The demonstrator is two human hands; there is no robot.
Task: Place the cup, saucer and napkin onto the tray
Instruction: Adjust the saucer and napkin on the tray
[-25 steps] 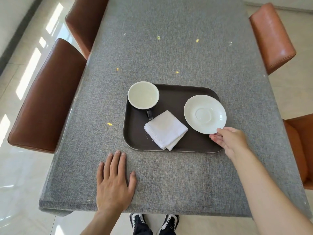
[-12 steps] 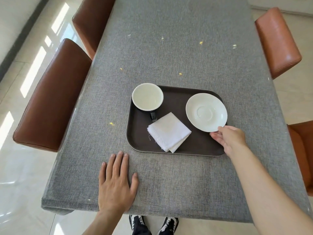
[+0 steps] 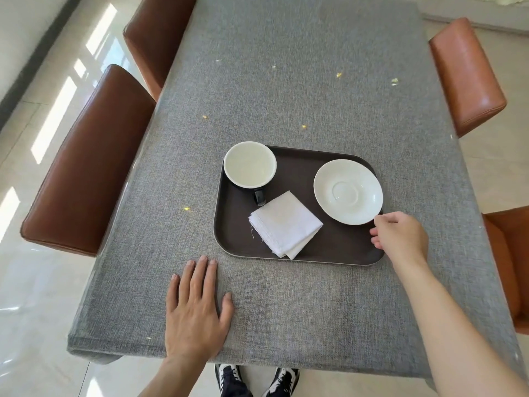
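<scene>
A dark brown tray [image 3: 340, 247] lies on the grey table. In its far-left corner stands a cup [image 3: 250, 164], white inside and dark outside, handle pointing toward me. A folded white napkin [image 3: 286, 224] lies on the tray's near middle. The white saucer [image 3: 347, 191] sits at the tray's right side, close to the rim. My right hand [image 3: 400, 236] pinches the saucer's near-right edge with thumb and fingertips. My left hand [image 3: 197, 310] rests flat on the tablecloth, fingers spread, in front of the tray's near-left corner and apart from it.
The grey tablecloth [image 3: 286, 96] stretches far beyond the tray. Two brown leather chairs [image 3: 86, 167] stand along the left side, and orange ones [image 3: 466, 78] on the right. The table's near edge is just below my left hand; my shoes [image 3: 257, 379] show under it.
My right hand has shifted the saucer left, from overhanging the tray's right rim to lying inside it. The left hand stays flat on the table.
</scene>
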